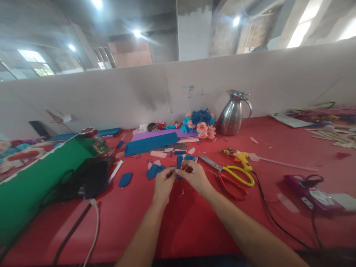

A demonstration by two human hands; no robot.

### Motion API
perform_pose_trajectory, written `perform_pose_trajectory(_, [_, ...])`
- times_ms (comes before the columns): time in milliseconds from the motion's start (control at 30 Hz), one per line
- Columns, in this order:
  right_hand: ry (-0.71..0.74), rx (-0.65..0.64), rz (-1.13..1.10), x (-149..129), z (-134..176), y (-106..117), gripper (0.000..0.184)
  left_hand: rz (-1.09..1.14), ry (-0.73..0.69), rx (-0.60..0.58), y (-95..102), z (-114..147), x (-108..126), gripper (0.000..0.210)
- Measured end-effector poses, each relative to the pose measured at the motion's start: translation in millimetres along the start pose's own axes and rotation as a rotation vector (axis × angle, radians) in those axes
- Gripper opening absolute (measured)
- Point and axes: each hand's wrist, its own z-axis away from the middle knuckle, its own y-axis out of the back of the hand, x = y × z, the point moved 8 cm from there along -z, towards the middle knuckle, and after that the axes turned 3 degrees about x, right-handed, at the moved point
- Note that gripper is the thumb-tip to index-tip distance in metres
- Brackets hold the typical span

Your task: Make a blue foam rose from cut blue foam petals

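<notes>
Between the fingertips of both hands is a small piece of dark blue crepe paper [179, 161], rolled and standing up above the fingers. My left hand [165, 181] pinches it from the left, and my right hand [195, 175] pinches it from the right; the two hands touch. Blue paper petals [155, 171] lie just left of the hands, and a single blue cut piece [125, 180] lies farther left. Behind them is a flat blue paper strip [151, 144]. To the right rest scissors [222, 168] with one yellow and one red handle.
A yellow glue gun [241, 158] lies beyond the scissors, its cord running to a purple power strip [317, 194]. A steel jug [231, 115] stands behind, beside paper flowers [200, 122]. Left are a green box [41, 189], a black bag [93, 178] and a jar [96, 141].
</notes>
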Motion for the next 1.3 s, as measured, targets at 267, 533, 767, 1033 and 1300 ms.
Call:
perform_pose_trajectory(267, [-0.009,0.088,0.017,-5.5,-1.0,8.6,0.019,-0.01,-0.001,-0.014,-5.2,4.6,9.1,0.024])
perform_pose_trajectory(533, [0.008,0.054,-0.013,-7.2,-1.8,6.7,0.015,0.005,-0.023,-0.012,-4.8,4.1,10.5,0.017])
perform_pose_trajectory(767, [0.009,0.044,-0.028,-7.0,-2.8,6.6,0.013,0.009,-0.019,-0.008,-4.5,3.7,10.8,0.014])
perform_pose_trajectory(1033, [-0.012,0.01,-0.037,-1.7,-4.8,2.5,0.018,0.012,-0.016,-0.01,-3.1,3.3,8.6,0.019])
perform_pose_trajectory(1300, [-0.03,0.06,-0.031,-5.9,-3.3,6.9,0.016,0.043,0.008,-0.031,-4.3,1.2,1.1,0.022])
